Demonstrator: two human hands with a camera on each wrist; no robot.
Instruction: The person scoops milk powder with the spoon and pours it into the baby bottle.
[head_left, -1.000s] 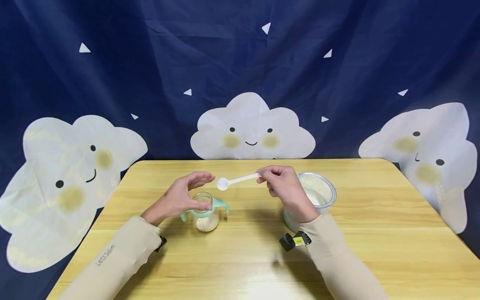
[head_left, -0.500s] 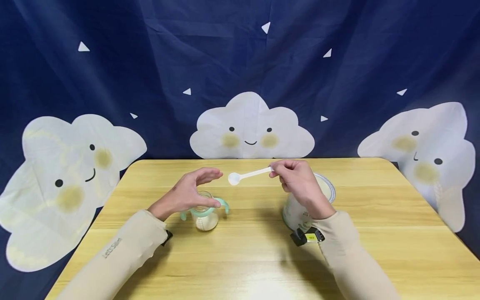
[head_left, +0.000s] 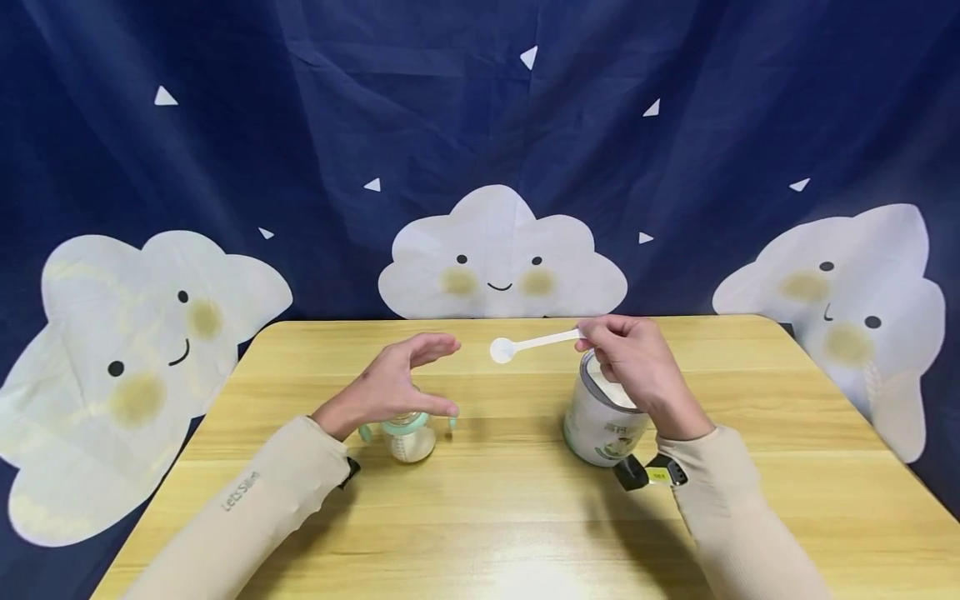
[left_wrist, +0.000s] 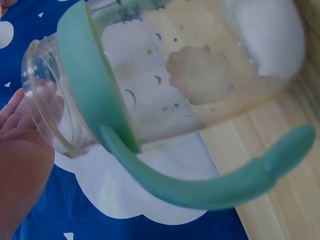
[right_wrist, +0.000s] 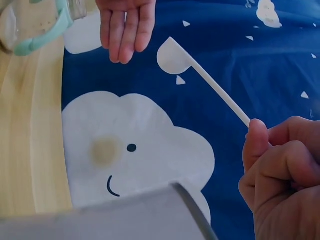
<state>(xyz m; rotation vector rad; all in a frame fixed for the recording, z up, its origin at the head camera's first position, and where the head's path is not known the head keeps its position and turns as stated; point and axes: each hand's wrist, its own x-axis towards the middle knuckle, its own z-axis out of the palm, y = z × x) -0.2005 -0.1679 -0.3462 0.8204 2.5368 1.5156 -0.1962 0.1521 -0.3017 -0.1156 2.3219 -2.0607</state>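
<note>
A small clear baby bottle (head_left: 408, 439) with a mint-green collar and handles (left_wrist: 225, 180) stands on the wooden table (head_left: 495, 500), with white powder in its bottom. My left hand (head_left: 431, 377) arches over its open mouth, the thumb touching the rim and the fingers (right_wrist: 125, 25) straight. My right hand (head_left: 600, 340) pinches the end of a white plastic scoop (head_left: 528, 343) and holds it level in the air. The scoop's bowl (right_wrist: 172, 57) looks empty. That hand hovers just over an open can of white powder (head_left: 603, 421).
A dark blue cloth with smiling white clouds (head_left: 501, 258) hangs behind the table. Both forearms wear beige sleeves, and a black wrist camera (head_left: 648, 473) sits beside the can. Bare tabletop lies in front and to the right.
My right hand has carried the scoop to the right, from above the bottle to above the powder can. The left hand has stayed at the bottle.
</note>
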